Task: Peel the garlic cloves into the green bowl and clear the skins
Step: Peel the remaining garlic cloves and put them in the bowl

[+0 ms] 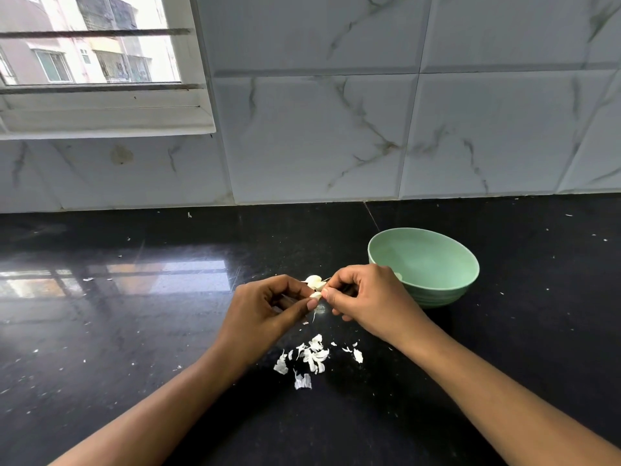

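Both hands meet over the black counter, just left of the green bowl (pixel 433 264). My left hand (pixel 265 311) pinches a small pale garlic clove (pixel 316 295) between thumb and fingertips. My right hand (pixel 363 297) pinches at the same clove from the right, its fingers curled. Just behind the fingertips, more white garlic (pixel 314 281) shows; whether it lies on the counter or is held I cannot tell. A pile of white garlic skins (pixel 312 359) lies on the counter below the hands. One pale peeled clove (pixel 399 276) shows inside the bowl, mostly hidden by my right hand.
The glossy black counter (pixel 134 331) runs back to a marble-tiled wall (pixel 336 136). A window (pixel 90 62) sits at the upper left. Tiny skin flecks are scattered across the counter on both sides.
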`<action>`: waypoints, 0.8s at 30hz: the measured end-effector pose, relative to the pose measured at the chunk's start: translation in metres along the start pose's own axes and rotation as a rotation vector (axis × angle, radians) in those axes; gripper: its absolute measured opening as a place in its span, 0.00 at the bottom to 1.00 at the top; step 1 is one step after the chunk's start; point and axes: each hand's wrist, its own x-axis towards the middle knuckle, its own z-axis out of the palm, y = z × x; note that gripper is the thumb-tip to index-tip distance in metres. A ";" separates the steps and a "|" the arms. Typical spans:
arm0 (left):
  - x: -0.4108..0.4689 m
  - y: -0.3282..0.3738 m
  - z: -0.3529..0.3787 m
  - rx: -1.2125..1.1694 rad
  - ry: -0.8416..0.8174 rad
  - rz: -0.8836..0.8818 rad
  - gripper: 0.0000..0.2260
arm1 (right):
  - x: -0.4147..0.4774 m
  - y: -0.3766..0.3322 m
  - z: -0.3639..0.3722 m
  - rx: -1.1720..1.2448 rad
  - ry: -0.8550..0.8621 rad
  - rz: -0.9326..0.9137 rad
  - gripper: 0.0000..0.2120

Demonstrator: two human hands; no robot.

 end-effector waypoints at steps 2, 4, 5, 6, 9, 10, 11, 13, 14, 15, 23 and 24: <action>0.000 0.000 0.000 0.007 0.006 0.012 0.06 | 0.000 -0.001 0.000 0.031 -0.026 0.021 0.05; 0.000 0.001 0.000 0.014 0.008 0.021 0.07 | 0.000 -0.003 0.000 0.077 -0.056 0.038 0.07; 0.000 0.000 0.000 0.020 0.008 0.031 0.07 | -0.001 -0.003 0.000 0.088 -0.067 0.045 0.07; 0.000 0.000 0.000 0.029 0.007 0.044 0.06 | -0.001 -0.004 0.001 0.093 -0.079 0.053 0.08; 0.000 -0.002 -0.002 0.072 0.005 0.108 0.05 | -0.001 -0.005 0.001 0.129 -0.125 0.081 0.08; 0.000 -0.002 -0.002 0.087 0.008 0.128 0.05 | -0.001 -0.005 0.001 0.149 -0.133 0.085 0.09; 0.000 -0.002 -0.002 0.094 0.011 0.139 0.05 | -0.001 -0.004 0.002 0.166 -0.131 0.086 0.09; 0.000 0.001 -0.002 0.083 0.015 0.144 0.05 | -0.002 -0.004 0.004 0.192 -0.115 0.092 0.08; 0.000 0.002 -0.001 0.081 0.015 0.148 0.05 | -0.002 -0.004 0.006 0.200 -0.115 0.099 0.07; 0.001 0.003 -0.001 0.083 0.016 0.148 0.05 | -0.002 -0.003 0.007 0.210 -0.122 0.106 0.06; 0.003 -0.001 0.000 0.039 0.028 0.024 0.04 | 0.002 -0.003 -0.003 0.207 -0.035 0.034 0.03; 0.003 -0.001 0.000 0.044 0.016 0.028 0.04 | 0.002 -0.002 -0.002 0.156 -0.019 0.002 0.03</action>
